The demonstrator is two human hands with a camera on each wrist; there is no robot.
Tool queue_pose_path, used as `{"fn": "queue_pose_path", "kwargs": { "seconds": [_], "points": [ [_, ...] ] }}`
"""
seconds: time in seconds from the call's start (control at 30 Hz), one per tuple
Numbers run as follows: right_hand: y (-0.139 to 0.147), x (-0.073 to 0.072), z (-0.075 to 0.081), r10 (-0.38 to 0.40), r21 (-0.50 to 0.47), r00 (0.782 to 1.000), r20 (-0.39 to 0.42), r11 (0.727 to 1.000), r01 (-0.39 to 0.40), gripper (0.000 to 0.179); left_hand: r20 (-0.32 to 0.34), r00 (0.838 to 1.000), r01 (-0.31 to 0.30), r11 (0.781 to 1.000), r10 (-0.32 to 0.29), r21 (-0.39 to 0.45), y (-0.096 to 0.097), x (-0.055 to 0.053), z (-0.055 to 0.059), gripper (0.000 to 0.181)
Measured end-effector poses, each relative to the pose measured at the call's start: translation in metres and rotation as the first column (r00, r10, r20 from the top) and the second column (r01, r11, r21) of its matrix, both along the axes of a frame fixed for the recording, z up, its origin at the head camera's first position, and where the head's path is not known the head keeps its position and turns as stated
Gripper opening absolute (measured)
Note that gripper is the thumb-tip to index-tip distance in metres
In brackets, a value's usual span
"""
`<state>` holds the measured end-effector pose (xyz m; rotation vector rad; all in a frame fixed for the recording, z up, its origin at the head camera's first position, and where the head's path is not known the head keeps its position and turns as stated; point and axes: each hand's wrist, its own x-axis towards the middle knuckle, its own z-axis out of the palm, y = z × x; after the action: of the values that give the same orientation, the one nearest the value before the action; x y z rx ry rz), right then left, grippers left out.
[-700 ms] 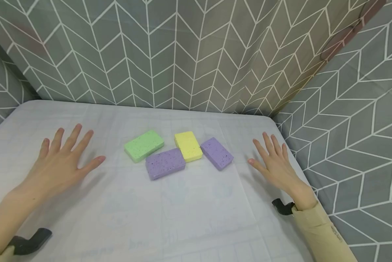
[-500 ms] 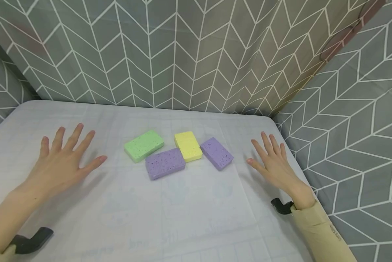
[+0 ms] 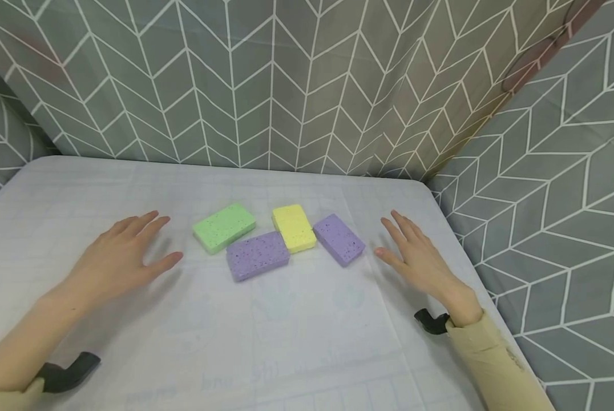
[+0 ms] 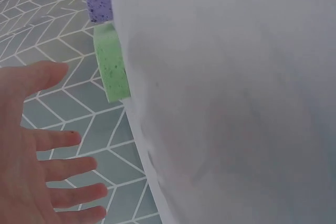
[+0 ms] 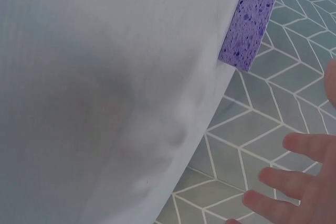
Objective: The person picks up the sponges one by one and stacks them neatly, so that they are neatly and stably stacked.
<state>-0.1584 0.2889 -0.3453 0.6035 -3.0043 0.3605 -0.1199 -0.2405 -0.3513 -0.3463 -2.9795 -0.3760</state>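
Several sponges lie in a cluster on the white-covered table. A green sponge (image 3: 224, 228) is at the left, with a purple sponge (image 3: 258, 256) in front of it. Beside these is a yellow sponge (image 3: 294, 228), its near left edge against the first purple one. Rightmost lies a second purple sponge (image 3: 339, 240), its corner at the yellow one. My left hand (image 3: 119, 257) hovers left of the green sponge, thumb apart from the fingers, holding nothing. My right hand (image 3: 417, 257) is raised to the right of the second purple sponge, fingers extended and palm bare.
The table (image 3: 266, 348) has a white cloth with faint print and rounded far corners. A grey patterned curtain (image 3: 255, 85) hangs behind it, and more of that fabric (image 3: 569, 228) runs along the right side. Black curved pieces (image 3: 71, 372) sit at both wrists.
Both hands have moved inward toward the sponges, the left one farther. The left hand's spread fingers have drawn closer together and bent a little. The sponges stay where they were.
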Motion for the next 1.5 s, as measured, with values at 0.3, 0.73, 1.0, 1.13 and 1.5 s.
{"fn": "queue_pose_path", "kwargs": {
  "seconds": [0.3,0.73,1.0,1.13,1.5],
  "points": [
    [-0.006,0.0,-0.003,0.03,-0.03,0.999,0.013,0.999,-0.03,0.07,0.034,0.999,0.008,0.999,-0.009,0.047,0.009,-0.001,0.003,0.082],
    [-0.019,-0.004,-0.007,0.067,-0.088,0.998,-0.002,0.994,-0.067,0.068,0.085,0.995,0.043,0.988,-0.056,0.15,0.021,-0.003,0.002,0.07],
    [-0.024,-0.006,-0.009,0.075,-0.115,0.997,-0.013,0.99,-0.076,0.067,0.096,0.99,0.085,0.978,-0.104,0.19,0.029,-0.003,0.001,0.064],
    [-0.028,-0.005,-0.009,0.067,-0.147,0.998,-0.001,0.987,-0.066,0.066,0.088,0.984,0.129,0.965,-0.152,0.227,0.035,-0.003,0.0,0.056],
    [-0.038,-0.001,-0.01,0.075,-0.193,0.997,0.011,0.978,-0.072,0.066,0.092,0.976,0.159,0.934,-0.198,0.319,0.054,-0.005,-0.004,0.055]
  ]
}}
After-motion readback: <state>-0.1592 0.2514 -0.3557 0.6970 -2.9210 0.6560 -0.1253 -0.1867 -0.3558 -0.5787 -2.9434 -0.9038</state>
